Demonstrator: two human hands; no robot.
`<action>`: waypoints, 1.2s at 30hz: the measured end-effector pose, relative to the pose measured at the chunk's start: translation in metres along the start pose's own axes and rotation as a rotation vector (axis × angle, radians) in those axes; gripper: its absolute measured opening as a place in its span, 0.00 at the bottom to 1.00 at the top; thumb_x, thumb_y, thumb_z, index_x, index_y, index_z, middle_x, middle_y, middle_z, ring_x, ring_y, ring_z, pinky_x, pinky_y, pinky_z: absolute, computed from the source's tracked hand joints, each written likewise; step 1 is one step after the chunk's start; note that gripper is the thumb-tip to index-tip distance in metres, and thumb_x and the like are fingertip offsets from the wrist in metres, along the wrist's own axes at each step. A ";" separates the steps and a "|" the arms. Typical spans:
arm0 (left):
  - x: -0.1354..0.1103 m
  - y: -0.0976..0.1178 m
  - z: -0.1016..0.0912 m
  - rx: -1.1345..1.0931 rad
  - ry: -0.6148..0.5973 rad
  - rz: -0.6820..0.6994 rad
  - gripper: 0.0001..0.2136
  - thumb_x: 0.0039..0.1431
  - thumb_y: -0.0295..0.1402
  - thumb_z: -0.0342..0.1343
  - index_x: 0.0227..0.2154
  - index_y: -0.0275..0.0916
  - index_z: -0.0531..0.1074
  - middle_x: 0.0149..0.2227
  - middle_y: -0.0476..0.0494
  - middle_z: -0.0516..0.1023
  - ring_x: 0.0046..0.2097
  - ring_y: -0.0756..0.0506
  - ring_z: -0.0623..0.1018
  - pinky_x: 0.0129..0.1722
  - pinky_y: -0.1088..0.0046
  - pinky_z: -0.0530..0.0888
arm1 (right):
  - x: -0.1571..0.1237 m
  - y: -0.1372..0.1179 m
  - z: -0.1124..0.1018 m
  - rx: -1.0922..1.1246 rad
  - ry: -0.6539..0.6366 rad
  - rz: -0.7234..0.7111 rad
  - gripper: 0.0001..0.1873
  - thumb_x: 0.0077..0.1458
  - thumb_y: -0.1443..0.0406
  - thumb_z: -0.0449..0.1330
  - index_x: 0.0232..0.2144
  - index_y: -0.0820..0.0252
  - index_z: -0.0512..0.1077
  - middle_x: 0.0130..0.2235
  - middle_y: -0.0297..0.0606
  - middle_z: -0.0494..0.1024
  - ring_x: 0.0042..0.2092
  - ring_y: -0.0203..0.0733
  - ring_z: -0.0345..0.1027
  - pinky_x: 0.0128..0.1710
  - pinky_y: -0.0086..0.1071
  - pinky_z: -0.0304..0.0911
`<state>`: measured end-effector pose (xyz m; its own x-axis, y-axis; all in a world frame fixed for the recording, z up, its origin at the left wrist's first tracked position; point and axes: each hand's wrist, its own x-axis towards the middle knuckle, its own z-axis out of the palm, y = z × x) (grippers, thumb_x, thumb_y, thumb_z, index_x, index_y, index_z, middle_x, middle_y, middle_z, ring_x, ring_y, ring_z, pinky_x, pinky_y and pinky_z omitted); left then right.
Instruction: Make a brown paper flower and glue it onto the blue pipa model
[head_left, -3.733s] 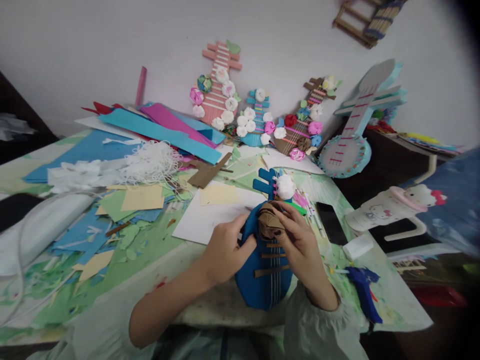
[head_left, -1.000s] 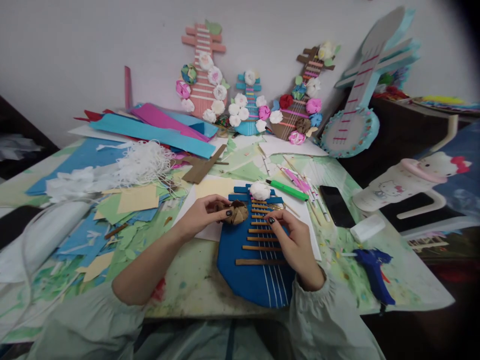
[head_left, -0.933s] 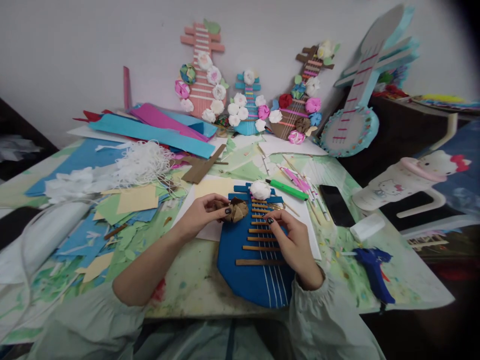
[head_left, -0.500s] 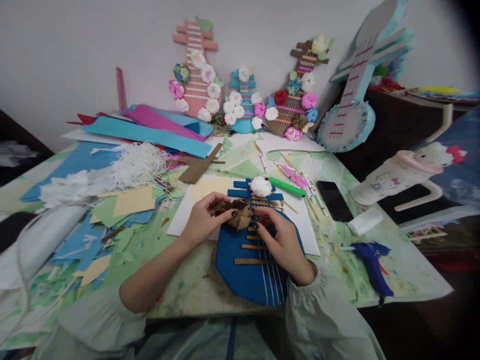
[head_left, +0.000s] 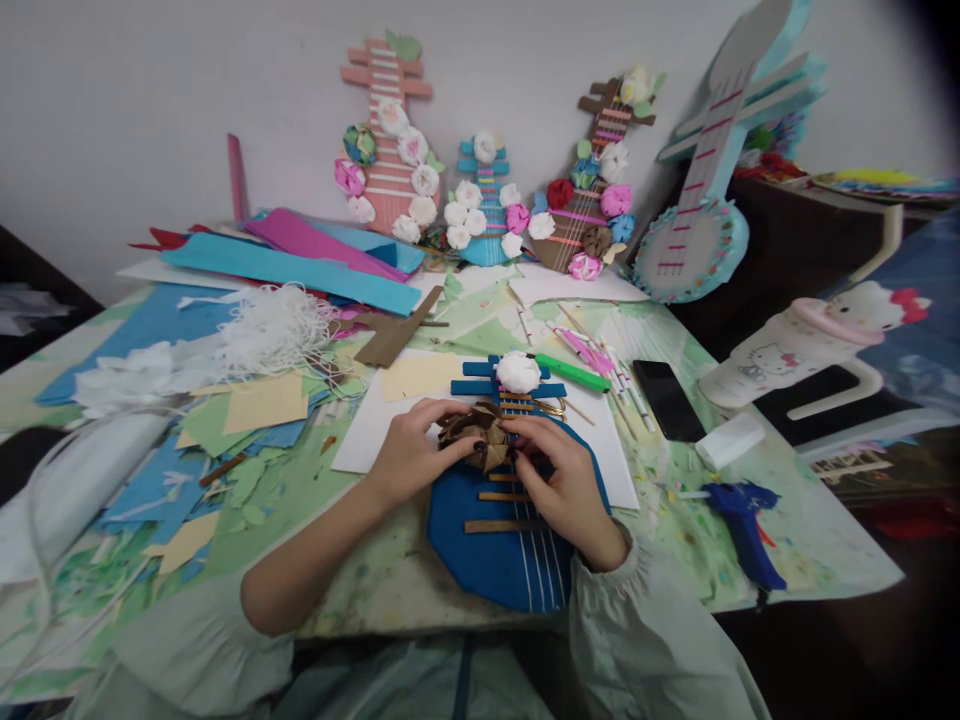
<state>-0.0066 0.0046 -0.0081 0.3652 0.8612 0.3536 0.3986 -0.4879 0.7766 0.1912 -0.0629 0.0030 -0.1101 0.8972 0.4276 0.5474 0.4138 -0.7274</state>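
Note:
A brown crumpled-paper flower (head_left: pixel 478 430) is held over the neck of a blue lute-shaped craft model (head_left: pixel 469 565). My left hand (head_left: pixel 409 455) grips the flower's left side between thumb and fingers. At its right edge, my right hand (head_left: pixel 559 485) pinches the petals with thumb and forefinger. The model lies on white paper (head_left: pixel 367 440), with brown strips across it and white strings along its lower body. A white paper flower (head_left: pixel 518 372) sits near its top pegs. The hands and brown flower hide part of the neck.
A green marker (head_left: pixel 574 373) lies behind the model, with a phone (head_left: pixel 667 400), glue gun (head_left: pixel 742 530) and tumbler (head_left: pixel 776 355) to the right. Paper scraps (head_left: pixel 262 405) and white string (head_left: pixel 281 325) cover the left. Flowered models, including a pink one (head_left: pixel 386 195), lean on the wall.
The brown flower has shifted slightly to the right and turned a little in my left hand. My right fingertips have closed in on its right edge.

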 end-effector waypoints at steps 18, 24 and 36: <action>0.000 0.003 -0.003 -0.401 -0.153 -0.100 0.18 0.62 0.41 0.45 0.47 0.39 0.74 0.53 0.40 0.72 0.57 0.42 0.68 0.60 0.64 0.59 | 0.001 0.001 0.003 -0.121 -0.052 -0.033 0.15 0.57 0.69 0.56 0.47 0.58 0.71 0.48 0.45 0.71 0.50 0.45 0.67 0.50 0.41 0.66; 0.003 0.004 0.000 -0.504 -0.143 -0.336 0.17 0.55 0.44 0.52 0.40 0.36 0.71 0.47 0.38 0.75 0.49 0.41 0.74 0.46 0.64 0.71 | -0.001 0.001 0.003 -0.165 -0.102 -0.144 0.15 0.58 0.71 0.54 0.46 0.56 0.72 0.51 0.46 0.67 0.52 0.45 0.63 0.49 0.42 0.66; 0.048 0.019 -0.012 -0.124 -0.406 -0.561 0.17 0.35 0.28 0.54 0.34 0.34 0.74 0.22 0.46 0.75 0.24 0.47 0.72 0.20 0.76 0.64 | 0.000 -0.010 0.012 -0.241 -0.120 -0.195 0.15 0.60 0.71 0.51 0.46 0.56 0.71 0.54 0.48 0.63 0.55 0.48 0.60 0.49 0.45 0.66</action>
<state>0.0084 0.0385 0.0295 0.4272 0.8452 -0.3212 0.5287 0.0547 0.8471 0.1761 -0.0654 0.0037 -0.3213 0.8222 0.4697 0.6853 0.5443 -0.4839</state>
